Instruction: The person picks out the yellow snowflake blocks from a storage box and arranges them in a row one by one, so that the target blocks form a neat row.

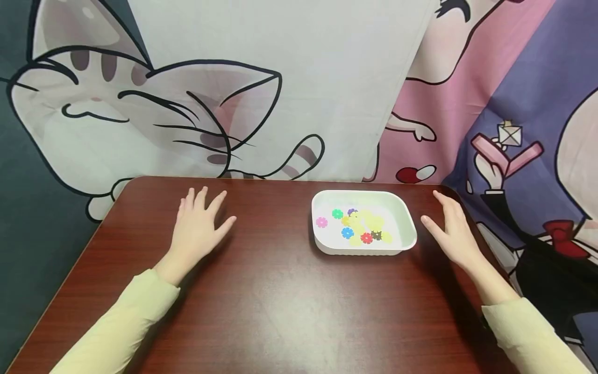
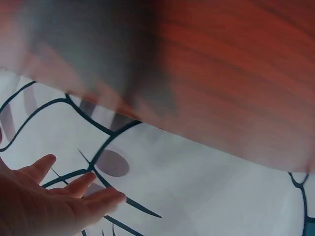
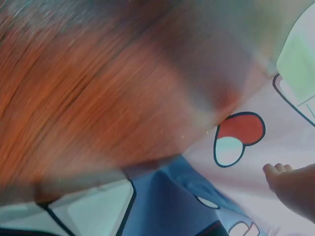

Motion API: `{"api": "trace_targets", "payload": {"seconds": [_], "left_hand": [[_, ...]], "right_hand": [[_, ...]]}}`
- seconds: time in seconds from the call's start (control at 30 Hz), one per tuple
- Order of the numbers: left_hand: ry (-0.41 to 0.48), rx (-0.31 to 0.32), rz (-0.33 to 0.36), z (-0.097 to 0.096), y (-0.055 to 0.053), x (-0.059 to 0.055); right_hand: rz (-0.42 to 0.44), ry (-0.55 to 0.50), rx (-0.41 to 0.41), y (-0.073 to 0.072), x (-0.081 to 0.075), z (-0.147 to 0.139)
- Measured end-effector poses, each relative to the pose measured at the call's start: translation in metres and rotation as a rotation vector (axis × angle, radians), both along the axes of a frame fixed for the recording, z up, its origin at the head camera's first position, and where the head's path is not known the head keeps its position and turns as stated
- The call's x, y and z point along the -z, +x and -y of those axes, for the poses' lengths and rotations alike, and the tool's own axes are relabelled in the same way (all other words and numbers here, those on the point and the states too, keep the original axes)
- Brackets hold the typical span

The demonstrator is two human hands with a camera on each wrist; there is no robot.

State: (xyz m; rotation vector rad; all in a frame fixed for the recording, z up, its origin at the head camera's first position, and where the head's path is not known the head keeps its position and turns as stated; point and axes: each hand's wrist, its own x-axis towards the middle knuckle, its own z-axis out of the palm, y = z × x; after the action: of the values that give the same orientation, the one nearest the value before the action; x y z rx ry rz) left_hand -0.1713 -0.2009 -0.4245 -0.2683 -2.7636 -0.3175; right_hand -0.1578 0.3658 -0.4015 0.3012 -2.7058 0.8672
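Note:
A white rectangular tray (image 1: pixel 359 250) sits on the table right of centre in the head view. Inside lie several small flower-shaped pieces: a pink piece (image 1: pixel 321 222), a green piece (image 1: pixel 337 213), a blue piece (image 1: pixel 347 232), a red piece (image 1: pixel 366 238), a dark piece (image 1: pixel 376 235), a purple one and a cluster of yellow ones. My left hand (image 1: pixel 196 228) is over the table's left side, fingers spread and holding nothing. Just right of the tray my right hand (image 1: pixel 450 231) hovers with thumb and fingers apart, also holding nothing. Both wrist views show fingers over the backdrop.
The dark reddish-brown wooden table (image 1: pixel 261 311) has rounded far corners. Behind it hangs a cloth backdrop (image 1: pixel 336 104) with a cartoon cat and other figures, reaching the table's far edge. Pale sleeves cover both forearms.

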Motion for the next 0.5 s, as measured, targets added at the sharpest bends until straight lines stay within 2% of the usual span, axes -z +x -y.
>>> {"api": "trace_targets", "payload": {"seconds": [0.17, 0.33, 0.5], "left_hand": [[0.103, 0.061, 0.019, -0.015, -0.008, -0.007], [0.229, 0.105, 0.061, -0.032, -0.015, -0.014], [0.347, 0.182, 0.092, -0.051, -0.026, -0.020]], "right_hand": [[0.015, -0.178, -0.012, -0.006, 0.006, 0.003], [0.085, -0.334, -0.036, -0.010, 0.011, 0.005], [0.146, -0.512, -0.076, -0.012, 0.016, 0.008]]}}
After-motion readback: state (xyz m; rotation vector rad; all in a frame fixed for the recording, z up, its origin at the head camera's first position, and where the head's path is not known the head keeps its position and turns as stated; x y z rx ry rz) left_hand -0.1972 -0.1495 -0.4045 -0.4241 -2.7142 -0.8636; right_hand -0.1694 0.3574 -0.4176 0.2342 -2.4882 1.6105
